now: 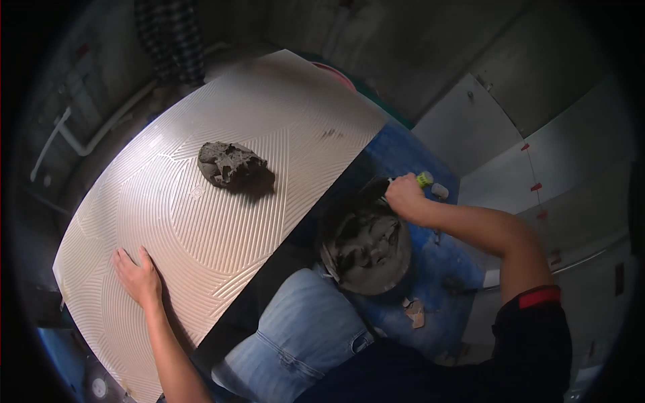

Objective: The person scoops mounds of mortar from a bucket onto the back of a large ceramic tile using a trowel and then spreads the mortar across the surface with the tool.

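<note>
A large pale tile [222, 255] lies tilted on my left, its face covered in curved, comb-like ridges. A grey lump of mortar [228, 164] sits on its upper middle part. My left hand [138, 277] rests open on the tile near its lower left, fingers spread. On the right, my right hand [406, 196] is closed round the handle of a trowel [375, 189], with a yellow-green end showing past the fist. The trowel's dark blade is at the rim of a round bucket [406, 265] holding wet grey mortar [369, 242]; part of the blade is hard to make out.
Blue sheeting [403, 151] covers the floor around the bucket. Torn cardboard scraps [415, 313] and a small white object [439, 191] lie there. Grey panels [470, 121] stand at the right. Beyond the tile, another person's checkered trousers [173, 40] and a white pipe [70, 134] show.
</note>
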A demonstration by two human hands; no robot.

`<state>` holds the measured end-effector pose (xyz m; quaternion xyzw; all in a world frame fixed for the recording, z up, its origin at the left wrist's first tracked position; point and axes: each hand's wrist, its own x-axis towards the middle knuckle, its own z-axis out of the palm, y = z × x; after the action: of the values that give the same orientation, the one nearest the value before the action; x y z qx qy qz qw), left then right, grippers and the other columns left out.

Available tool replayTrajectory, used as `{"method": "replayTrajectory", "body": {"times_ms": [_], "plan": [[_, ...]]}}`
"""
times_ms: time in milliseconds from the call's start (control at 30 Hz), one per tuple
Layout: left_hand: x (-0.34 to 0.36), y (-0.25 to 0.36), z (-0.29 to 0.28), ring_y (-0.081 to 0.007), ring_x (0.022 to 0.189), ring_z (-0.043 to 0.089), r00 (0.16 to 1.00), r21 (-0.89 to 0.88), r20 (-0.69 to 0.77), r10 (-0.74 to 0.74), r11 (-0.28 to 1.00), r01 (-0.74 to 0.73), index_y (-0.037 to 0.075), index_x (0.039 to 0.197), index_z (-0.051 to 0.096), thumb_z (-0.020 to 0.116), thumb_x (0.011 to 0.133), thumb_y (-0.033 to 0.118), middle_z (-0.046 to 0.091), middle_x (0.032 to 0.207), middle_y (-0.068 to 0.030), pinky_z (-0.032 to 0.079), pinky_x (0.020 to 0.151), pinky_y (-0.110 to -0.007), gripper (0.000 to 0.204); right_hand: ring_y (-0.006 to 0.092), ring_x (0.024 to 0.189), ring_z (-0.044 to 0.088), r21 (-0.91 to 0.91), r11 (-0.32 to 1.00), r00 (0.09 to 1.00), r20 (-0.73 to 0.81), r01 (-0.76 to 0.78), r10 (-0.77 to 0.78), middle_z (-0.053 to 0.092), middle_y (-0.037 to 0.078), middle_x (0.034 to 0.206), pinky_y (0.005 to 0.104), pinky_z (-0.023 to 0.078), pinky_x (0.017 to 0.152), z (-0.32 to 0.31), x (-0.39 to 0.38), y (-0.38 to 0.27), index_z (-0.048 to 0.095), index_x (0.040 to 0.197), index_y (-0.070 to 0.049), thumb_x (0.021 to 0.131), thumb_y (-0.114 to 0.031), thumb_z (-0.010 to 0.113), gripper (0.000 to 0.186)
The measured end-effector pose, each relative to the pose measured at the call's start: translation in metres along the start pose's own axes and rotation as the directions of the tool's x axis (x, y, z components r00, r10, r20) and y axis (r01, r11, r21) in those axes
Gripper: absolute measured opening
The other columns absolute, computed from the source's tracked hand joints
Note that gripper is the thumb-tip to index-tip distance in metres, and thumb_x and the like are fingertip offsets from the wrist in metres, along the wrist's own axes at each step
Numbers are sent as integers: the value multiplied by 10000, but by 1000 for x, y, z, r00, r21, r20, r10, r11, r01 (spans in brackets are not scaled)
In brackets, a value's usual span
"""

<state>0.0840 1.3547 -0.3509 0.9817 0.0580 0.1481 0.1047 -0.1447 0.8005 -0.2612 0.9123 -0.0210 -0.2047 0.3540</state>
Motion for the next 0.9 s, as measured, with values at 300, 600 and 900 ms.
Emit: {"method": "replayTrajectory", "body": {"times_ms": [300,600,900], "plan": [[2,0,0,-351,1372,319,999,38,-32,1,999,0,-66,1366,415,483,934,415,378,1460,-217,231,1134,-444,650,244,657,633,-517,740,813,-133,431,-567,676,55,705,452,435,582,-68,19,-60,724,734,-116,767,-247,579,199],[1,-1,1,-351,1374,317,999,11,-51,8,1000,-8,-55,1366,420,494,931,419,373,1463,-219,226,1135,-445,647,257,833,588,32,999,998,53,38,-39,632,95,836,421,388,798,-42,-35,16,650,835,-68,703,-246,718,231],[2,-5,2,-347,1387,297,999,21,-40,7,1000,-6,-48,1379,405,485,934,420,363,1471,-216,214,1143,-441,651,254,697,615,-12,985,939,299,-172,168,637,85,721,426,439,804,-7,-33,35,681,748,-88,810,-170,646,109]]}}
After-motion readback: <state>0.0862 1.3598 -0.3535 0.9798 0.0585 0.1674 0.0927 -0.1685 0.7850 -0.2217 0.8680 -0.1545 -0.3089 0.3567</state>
